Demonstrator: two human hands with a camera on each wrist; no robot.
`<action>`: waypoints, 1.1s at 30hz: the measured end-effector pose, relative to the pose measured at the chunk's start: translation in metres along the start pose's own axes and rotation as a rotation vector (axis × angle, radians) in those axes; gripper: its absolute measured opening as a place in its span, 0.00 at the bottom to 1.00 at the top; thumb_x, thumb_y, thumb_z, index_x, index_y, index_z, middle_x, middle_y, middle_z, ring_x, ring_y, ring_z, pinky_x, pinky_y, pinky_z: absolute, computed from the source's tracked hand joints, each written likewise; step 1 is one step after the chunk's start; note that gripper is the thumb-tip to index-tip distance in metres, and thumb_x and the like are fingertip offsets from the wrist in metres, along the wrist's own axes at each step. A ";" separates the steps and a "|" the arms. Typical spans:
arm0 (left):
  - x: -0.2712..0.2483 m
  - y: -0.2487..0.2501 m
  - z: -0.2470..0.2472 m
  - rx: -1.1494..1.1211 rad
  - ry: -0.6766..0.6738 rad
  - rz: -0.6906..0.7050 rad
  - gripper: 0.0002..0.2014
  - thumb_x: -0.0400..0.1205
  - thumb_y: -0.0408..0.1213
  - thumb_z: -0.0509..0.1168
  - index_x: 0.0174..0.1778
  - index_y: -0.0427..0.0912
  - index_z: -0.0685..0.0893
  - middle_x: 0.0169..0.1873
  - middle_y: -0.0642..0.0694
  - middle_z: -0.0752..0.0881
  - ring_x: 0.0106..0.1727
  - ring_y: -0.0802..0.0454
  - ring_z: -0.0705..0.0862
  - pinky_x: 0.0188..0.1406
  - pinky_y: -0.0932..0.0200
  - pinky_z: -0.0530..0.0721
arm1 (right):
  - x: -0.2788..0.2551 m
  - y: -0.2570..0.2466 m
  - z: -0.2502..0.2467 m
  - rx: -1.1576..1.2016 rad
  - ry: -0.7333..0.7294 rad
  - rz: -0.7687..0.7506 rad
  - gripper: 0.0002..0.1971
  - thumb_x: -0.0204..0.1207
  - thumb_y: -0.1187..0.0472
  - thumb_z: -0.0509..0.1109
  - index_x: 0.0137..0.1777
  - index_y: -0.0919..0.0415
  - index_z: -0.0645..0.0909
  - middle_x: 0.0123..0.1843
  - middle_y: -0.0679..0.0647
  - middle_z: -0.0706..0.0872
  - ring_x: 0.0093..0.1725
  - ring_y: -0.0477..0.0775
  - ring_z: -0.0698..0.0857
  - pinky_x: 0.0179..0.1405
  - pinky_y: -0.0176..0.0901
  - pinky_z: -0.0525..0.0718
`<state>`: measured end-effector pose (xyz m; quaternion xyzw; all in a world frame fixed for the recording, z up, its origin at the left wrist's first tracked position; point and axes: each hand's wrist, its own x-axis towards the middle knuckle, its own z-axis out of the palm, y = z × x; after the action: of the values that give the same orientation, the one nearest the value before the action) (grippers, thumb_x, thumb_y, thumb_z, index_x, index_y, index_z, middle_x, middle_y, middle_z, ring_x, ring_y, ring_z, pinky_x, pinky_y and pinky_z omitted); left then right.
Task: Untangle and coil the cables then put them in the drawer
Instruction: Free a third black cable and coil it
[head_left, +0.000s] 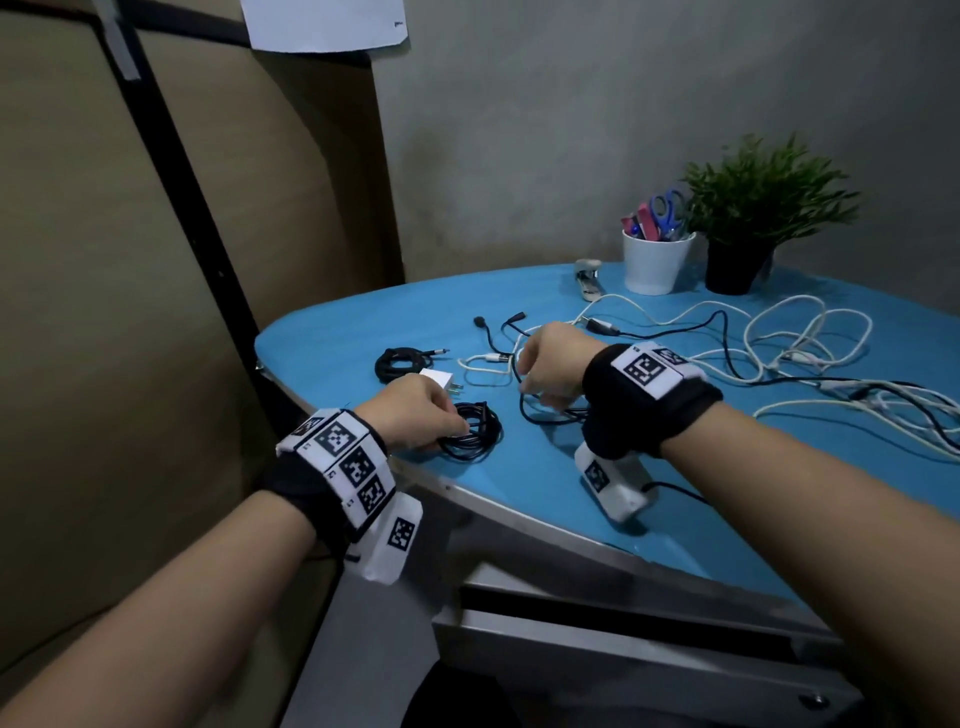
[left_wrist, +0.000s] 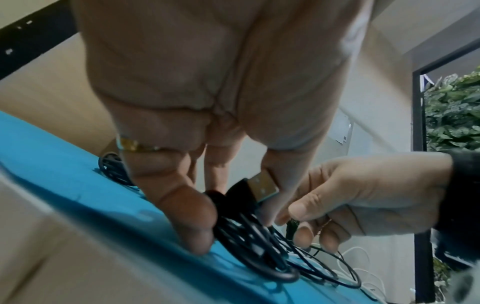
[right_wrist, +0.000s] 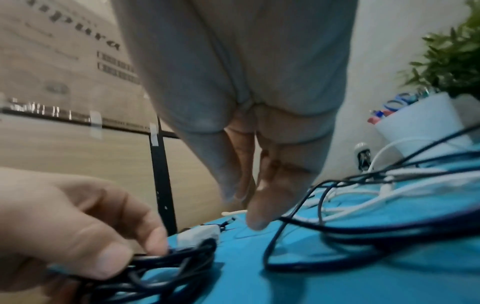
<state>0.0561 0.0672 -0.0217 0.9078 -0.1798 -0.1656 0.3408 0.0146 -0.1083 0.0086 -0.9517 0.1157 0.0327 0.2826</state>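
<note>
A coiled black USB cable (head_left: 472, 431) lies at the near edge of the blue table (head_left: 363, 322). My left hand (head_left: 461, 423) pinches this coil (left_wrist: 254, 246) between thumb and fingers, its USB plug (left_wrist: 262, 185) sticking up by the index finger. My right hand (head_left: 535, 391) hangs just right of it over a loose black cable (head_left: 540, 415). In the right wrist view its fingers (right_wrist: 257, 214) point down beside that cable (right_wrist: 285, 224), and no grip on it shows. A second black coil (head_left: 396, 362) lies farther back. A slightly open metal drawer (head_left: 623, 649) sits under the table.
A tangle of white and black cables (head_left: 810, 343) covers the right side of the table. A white plug adapter (head_left: 439, 378) lies behind my left hand. A white cup with scissors (head_left: 657, 260), a potted plant (head_left: 753, 218) and a stapler (head_left: 589, 280) stand at the back.
</note>
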 end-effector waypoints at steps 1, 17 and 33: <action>0.001 -0.001 0.000 0.010 0.016 0.001 0.08 0.73 0.41 0.73 0.38 0.41 0.84 0.35 0.43 0.85 0.37 0.47 0.84 0.47 0.46 0.87 | 0.003 0.001 -0.003 -0.059 -0.006 0.007 0.11 0.74 0.68 0.70 0.54 0.72 0.84 0.42 0.62 0.88 0.38 0.60 0.88 0.45 0.49 0.89; 0.016 0.007 -0.004 0.133 0.073 0.054 0.18 0.81 0.54 0.61 0.59 0.47 0.81 0.57 0.47 0.83 0.57 0.48 0.81 0.63 0.50 0.79 | -0.003 0.029 -0.046 0.172 0.282 0.021 0.08 0.80 0.63 0.65 0.41 0.63 0.83 0.38 0.60 0.85 0.33 0.58 0.85 0.37 0.49 0.88; -0.012 0.101 0.053 -0.376 0.024 0.566 0.06 0.81 0.34 0.65 0.41 0.42 0.86 0.33 0.46 0.86 0.29 0.60 0.80 0.33 0.64 0.81 | -0.097 0.074 -0.093 0.823 0.672 -0.219 0.06 0.80 0.64 0.67 0.45 0.63 0.84 0.32 0.56 0.81 0.33 0.52 0.86 0.37 0.45 0.87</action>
<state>0.0011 -0.0284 0.0112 0.7449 -0.3869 -0.0838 0.5370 -0.0978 -0.1994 0.0595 -0.7271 0.1030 -0.3509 0.5811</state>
